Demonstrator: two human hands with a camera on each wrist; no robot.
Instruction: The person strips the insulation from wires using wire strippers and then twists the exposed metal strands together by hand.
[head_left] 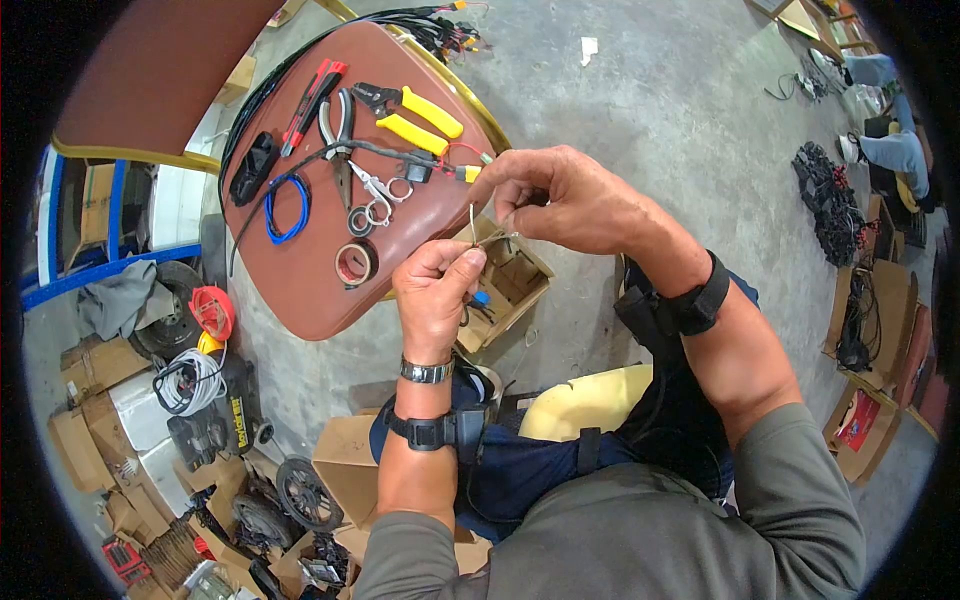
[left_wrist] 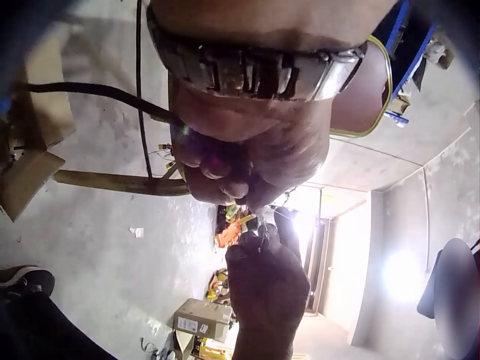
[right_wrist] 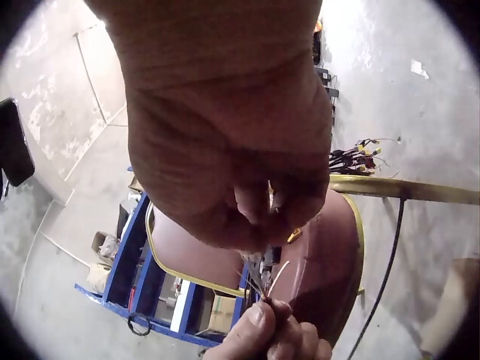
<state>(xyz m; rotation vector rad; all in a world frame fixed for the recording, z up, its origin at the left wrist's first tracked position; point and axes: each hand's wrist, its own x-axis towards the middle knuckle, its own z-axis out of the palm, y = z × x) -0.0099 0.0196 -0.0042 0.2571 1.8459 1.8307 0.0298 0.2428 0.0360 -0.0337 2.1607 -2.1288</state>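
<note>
The left hand (head_left: 436, 290) pinches a dark cable between thumb and fingers, with thin wire ends (right_wrist: 279, 276) fanning out above the fingertips. One pale wire (head_left: 473, 222) stands up from that grip. The right hand (head_left: 575, 200) pinches a bare strand just right of the left fingertips, thumb against forefinger. In the left wrist view the dark cable (left_wrist: 97, 88) runs into the left palm, and the right hand (left_wrist: 268, 289) meets the strands from below. The right wrist view shows the right hand (right_wrist: 232, 150) above the left hand (right_wrist: 266, 334).
A brown chair seat (head_left: 310, 220) holds yellow-handled strippers (head_left: 420, 120), pliers (head_left: 340, 140), scissors (head_left: 375, 190), a tape roll (head_left: 356, 263), a blue wire coil (head_left: 287, 210) and a red-black cutter (head_left: 313, 105). Below the hands is an open cardboard box (head_left: 520, 290); cartons and wheels lie lower left.
</note>
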